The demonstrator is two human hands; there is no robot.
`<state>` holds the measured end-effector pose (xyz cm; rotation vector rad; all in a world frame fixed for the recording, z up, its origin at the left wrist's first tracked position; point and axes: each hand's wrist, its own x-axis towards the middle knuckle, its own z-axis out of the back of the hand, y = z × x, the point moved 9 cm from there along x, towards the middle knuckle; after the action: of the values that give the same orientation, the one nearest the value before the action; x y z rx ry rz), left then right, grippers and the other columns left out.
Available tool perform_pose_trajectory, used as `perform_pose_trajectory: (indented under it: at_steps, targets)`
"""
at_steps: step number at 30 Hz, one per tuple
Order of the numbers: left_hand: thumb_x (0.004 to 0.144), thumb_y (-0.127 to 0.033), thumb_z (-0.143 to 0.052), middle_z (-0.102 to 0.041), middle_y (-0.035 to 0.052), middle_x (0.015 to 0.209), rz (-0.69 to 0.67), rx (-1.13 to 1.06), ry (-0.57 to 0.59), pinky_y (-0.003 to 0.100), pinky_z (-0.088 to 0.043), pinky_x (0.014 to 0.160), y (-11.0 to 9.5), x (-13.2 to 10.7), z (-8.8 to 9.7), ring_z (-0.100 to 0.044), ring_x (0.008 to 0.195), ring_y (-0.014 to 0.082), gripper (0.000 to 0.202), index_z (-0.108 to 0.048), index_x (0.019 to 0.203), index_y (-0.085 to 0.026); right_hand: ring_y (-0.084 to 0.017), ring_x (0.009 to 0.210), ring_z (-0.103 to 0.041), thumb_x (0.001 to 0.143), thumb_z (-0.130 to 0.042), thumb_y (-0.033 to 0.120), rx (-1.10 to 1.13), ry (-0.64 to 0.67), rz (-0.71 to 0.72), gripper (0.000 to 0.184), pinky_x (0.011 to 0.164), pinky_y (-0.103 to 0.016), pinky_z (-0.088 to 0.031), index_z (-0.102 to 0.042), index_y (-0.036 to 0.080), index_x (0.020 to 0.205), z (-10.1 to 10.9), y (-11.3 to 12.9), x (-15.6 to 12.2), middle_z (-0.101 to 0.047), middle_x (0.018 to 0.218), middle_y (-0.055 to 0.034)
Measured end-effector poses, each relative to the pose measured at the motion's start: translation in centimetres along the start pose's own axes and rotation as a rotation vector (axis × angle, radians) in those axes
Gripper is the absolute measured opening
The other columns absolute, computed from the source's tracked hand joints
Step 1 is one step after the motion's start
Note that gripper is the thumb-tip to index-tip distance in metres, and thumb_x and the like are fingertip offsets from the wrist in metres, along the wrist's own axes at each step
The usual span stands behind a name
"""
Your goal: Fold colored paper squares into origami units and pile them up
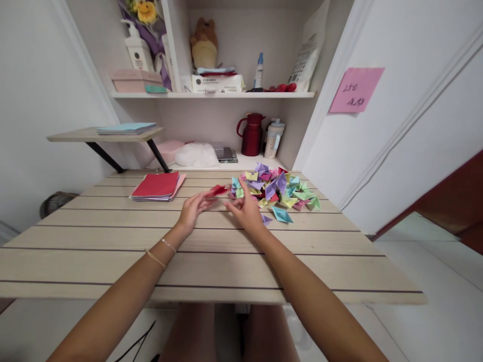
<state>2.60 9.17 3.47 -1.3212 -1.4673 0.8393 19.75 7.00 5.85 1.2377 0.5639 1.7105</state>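
Observation:
Near the middle of the table, my left hand [191, 210] holds a small red folded paper [218, 190] at its fingertips; its exact shape is blurred. Just to the right, my right hand [247, 208] has its thumb and fingers apart and holds nothing that I can see. Behind and beside it lies a heap of small folded paper boats [270, 190] in purple, yellow, green, blue, pink and red. A blue paper boat [282, 214] sits at the heap's front edge. My right hand partly covers a purple boat [266, 219].
A stack of coloured paper [155, 186], red on top, lies left on the slatted table [211, 261]. Blue sheets [126, 128] rest on a small raised shelf. A red jug [252, 134] and a pale bottle [274, 139] stand behind the boats.

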Motion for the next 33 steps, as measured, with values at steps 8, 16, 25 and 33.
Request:
perform_pose_trajectory:
  at_steps: [8, 16, 25, 33]
  targets:
    - [0.065, -0.029, -0.070, -0.070, 0.0090, 0.096, -0.084, 0.249, -0.019, 0.032, -0.044, 0.087, -0.8, -0.4, -0.1, -0.058, 0.101, 0.0242, 0.025, -0.072, 0.086, -0.017, -0.014, 0.063, -0.060, 0.072, -0.063, 0.032, 0.022, 0.096, 0.113, 0.027, 0.064, -0.026, -0.046, -0.067, 0.023, 0.097, -1.0, 1.2, -0.1, -0.070, 0.087, -0.0037]
    - [0.060, -0.029, -0.075, -0.070, 0.0103, 0.092, -0.055, 0.241, 0.014, 0.032, -0.048, 0.080, -0.6, -0.7, -0.7, -0.063, 0.084, 0.0203, 0.034, -0.070, 0.090, -0.014, -0.014, 0.047, -0.058, 0.071, -0.059, 0.049, 0.329, -0.037, -0.182, 0.033, 0.046, -0.023, -0.042, -0.064, 0.016, 0.071, -0.4, -1.8, 0.3, -0.059, 0.053, -0.0001]
    - [0.056, -0.029, -0.077, -0.068, 0.0058, 0.071, -0.067, 0.198, -0.027, 0.031, -0.050, 0.070, -0.7, -0.6, -0.4, -0.065, 0.064, 0.0169, 0.043, -0.064, 0.093, -0.013, -0.009, 0.042, -0.055, 0.065, -0.066, 0.041, 0.555, -0.048, -0.250, 0.044, 0.042, -0.020, -0.042, -0.053, 0.019, 0.100, -1.1, -2.6, 0.3, -0.063, 0.064, 0.0034]
    - [0.063, -0.029, -0.072, -0.068, 0.0049, 0.079, -0.031, 0.200, 0.000, 0.023, -0.047, 0.063, 0.1, -0.1, -0.2, -0.063, 0.062, 0.0119, 0.043, -0.058, 0.102, -0.017, -0.018, 0.069, -0.062, 0.076, -0.053, 0.044, 0.350, 0.022, -0.146, 0.032, 0.056, -0.025, -0.047, -0.069, 0.017, 0.082, -1.4, -1.9, 0.3, -0.068, 0.075, -0.0023]
